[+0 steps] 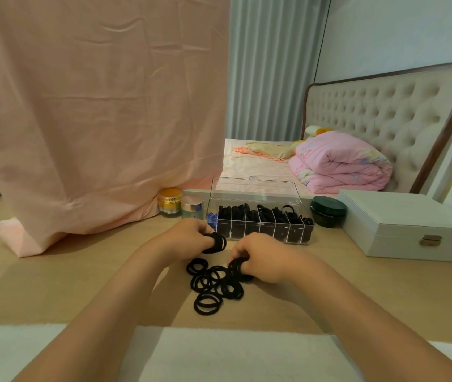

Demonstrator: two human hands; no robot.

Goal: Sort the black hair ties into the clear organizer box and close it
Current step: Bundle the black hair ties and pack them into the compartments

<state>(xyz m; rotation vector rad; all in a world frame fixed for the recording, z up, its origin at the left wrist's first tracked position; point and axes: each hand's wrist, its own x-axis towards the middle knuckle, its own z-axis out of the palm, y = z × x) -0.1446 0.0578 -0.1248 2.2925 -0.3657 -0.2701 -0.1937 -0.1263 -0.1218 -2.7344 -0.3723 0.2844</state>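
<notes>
Both hands are gathering: the left hand (191, 235) has its fingers curled round a bunch of ties (217, 243), held just in front of the box's left end, and the right hand (262, 261) grasps a second bunch at the right edge of the pile (212, 288), which lies loose on the table (81, 274) near the person. The box (260, 224) stands just beyond the hands, its lid (255, 190) open and upright at the far side. To do this well, I would keep each bunch stacked flat on the fingers, carry it over a divider and drop it whole into one compartment, then press it down. The compartments already look heaped, and one tie seems to stick up above the rim toward the right, so overfilling is the likely snag: anything standing proud of the dividers could stop the lid from latching. Two jars (180, 205) sit at the box's left end, a dark tin (328, 210) and a white case (407, 224) at its right, and a pink cloth (95, 106) hangs at far left; none blocks the short reach.
</notes>
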